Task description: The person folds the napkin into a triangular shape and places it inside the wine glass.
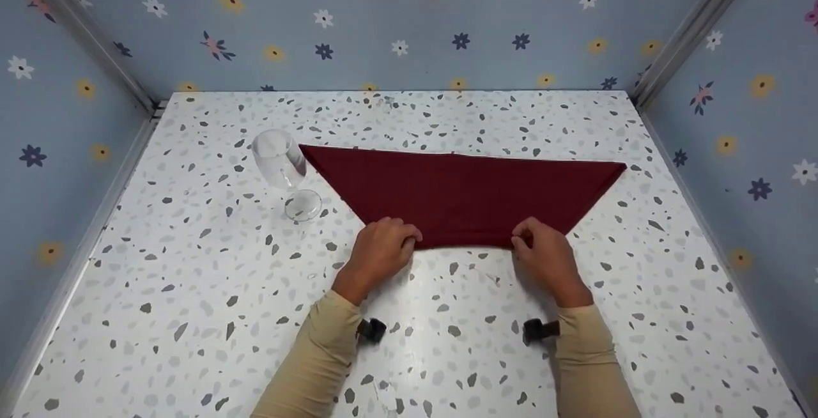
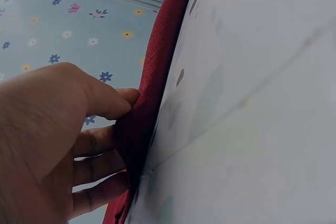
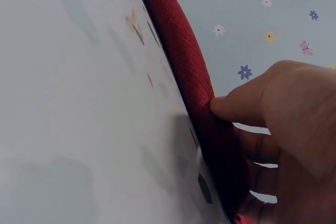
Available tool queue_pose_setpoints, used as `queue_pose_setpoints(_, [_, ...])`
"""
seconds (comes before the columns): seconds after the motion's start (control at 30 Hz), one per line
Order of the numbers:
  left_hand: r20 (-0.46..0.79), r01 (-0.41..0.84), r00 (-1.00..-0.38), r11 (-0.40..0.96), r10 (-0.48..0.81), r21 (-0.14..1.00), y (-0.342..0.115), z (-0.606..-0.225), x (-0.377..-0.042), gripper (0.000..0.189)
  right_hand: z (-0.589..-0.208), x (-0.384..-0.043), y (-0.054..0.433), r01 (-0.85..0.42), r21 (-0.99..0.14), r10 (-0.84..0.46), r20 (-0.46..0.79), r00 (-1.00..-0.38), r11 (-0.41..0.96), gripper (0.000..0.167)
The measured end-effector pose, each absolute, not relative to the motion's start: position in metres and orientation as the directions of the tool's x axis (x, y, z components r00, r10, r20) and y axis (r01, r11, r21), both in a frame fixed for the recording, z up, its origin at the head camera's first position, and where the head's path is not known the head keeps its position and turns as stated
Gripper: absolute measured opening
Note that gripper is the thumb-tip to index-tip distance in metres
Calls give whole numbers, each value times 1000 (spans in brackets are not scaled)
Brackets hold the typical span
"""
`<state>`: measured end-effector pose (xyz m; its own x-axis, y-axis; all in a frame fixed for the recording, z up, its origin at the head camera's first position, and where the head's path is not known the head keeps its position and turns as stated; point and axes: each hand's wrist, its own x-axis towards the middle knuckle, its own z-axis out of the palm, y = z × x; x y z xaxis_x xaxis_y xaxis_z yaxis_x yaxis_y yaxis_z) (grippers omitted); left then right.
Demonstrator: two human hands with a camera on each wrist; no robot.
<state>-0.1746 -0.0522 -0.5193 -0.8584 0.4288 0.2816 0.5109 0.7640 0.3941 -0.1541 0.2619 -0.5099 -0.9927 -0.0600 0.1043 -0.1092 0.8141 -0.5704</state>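
A dark red cloth napkin lies on the table as a trapezoid, its long edge at the far side and its shorter, thick folded edge toward me. At the left end of that near edge, my left hand pinches the fold between thumb and fingers. My right hand pinches the fold's right end. In the left wrist view, the thumb of the left hand lies against the rounded fold, fingers behind it. The right wrist view has the right hand with its thumb tip on the fold.
A clear drinking glass stands at the napkin's far left corner. Its round clear base shows just in front of it. Flower-patterned blue panels bound the speckled white table at the back and both sides.
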Motion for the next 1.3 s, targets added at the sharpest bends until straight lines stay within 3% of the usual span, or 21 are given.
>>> queue_pose_setpoints(0.63, [227,502,-865,781,448,372,-53,-516,-170,19,-505,-150,269,-184,-483,-174,66,-983,856,24])
queue_pose_setpoints(1.07, [286,524,-845,809,453,266,-51,-518,-171,13,-510,-155,267,-309,-409,-233,227,-946,859,15])
queue_pose_setpoints(1.3, [276,497,-860,825,428,269,-52,-517,-171,13,-513,-155,268,-282,-451,-205,212,-955,847,14])
